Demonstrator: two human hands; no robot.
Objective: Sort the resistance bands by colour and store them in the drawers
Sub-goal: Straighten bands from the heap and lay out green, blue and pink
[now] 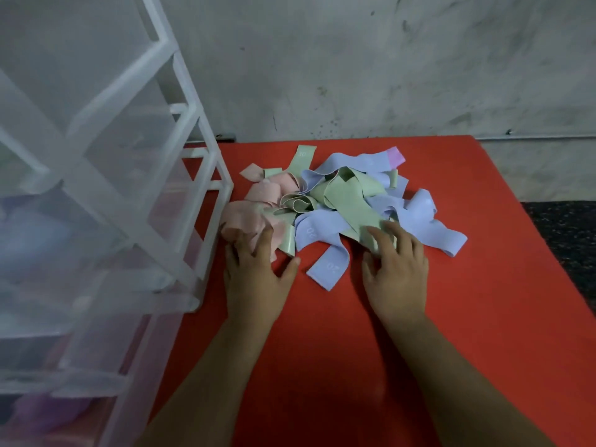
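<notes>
Beside the drawer unit, left hand touches pink bands (grip unclear); farther off, right hand rests spread-fingered on green band.

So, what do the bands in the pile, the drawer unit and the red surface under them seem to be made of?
Bands: thin matte rubber, probably latex; the green bands, blue bands and pink bands fold and curl limply. Drawer unit: translucent frosted plastic; colours show dimly through it. Red surface: smooth, matte, perhaps a mat or foam; uncertain.
</notes>
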